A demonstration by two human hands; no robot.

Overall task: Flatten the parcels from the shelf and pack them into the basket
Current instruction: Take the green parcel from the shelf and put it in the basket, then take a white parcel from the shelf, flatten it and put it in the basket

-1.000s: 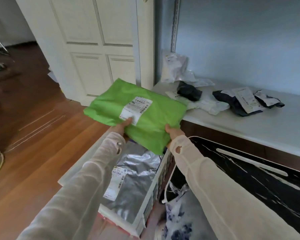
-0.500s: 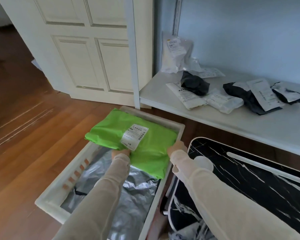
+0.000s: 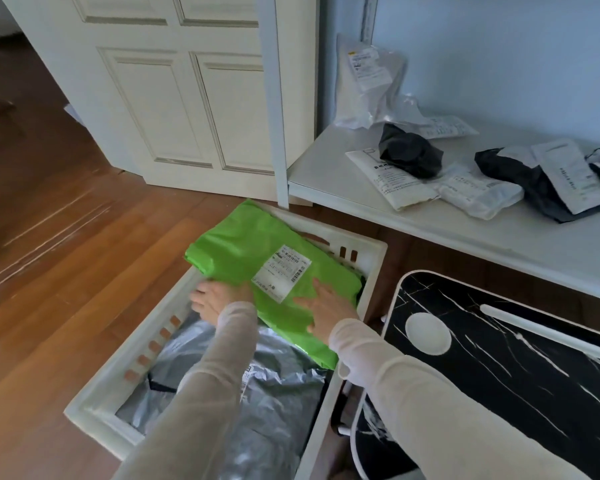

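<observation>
Basket [image 3: 118, 362]: white and slotted, standing on the wood floor at 7 o'clock of the shelf.
Left hand [image 3: 219, 297]: fingers spread and nearly straight, so the grip is wide and holds nothing. It lies at the 8 o'clock edge of the green parcel, close by the basket's left wall.
Green parcel [image 3: 253, 244]: lies at the basket's 12 o'clock end, on top of the silver parcel. Its far corners appear to ride over the rim, so it does not look fully seated.
Silver parcel [image 3: 278, 396]: flat in the basket's 6 o'clock half, partly under the green one.
Right hand [image 3: 326, 308]: palm flat on the green parcel at the 4 o'clock side of its label, grip wide, pressing rather than clasping.
Shelf [image 3: 465, 233]: at 2 o'clock. It carries a black parcel [image 3: 409, 152] and several white and dark ones, not yet packed.
Step in hand: seating and flattening the green parcel.
Recommendation: draw it toward 6 o'clock until its corners clear the rim. Then press with both palms from the centre outward to push out trapped air.
Risk: slick film may slide rather than flatten.
</observation>
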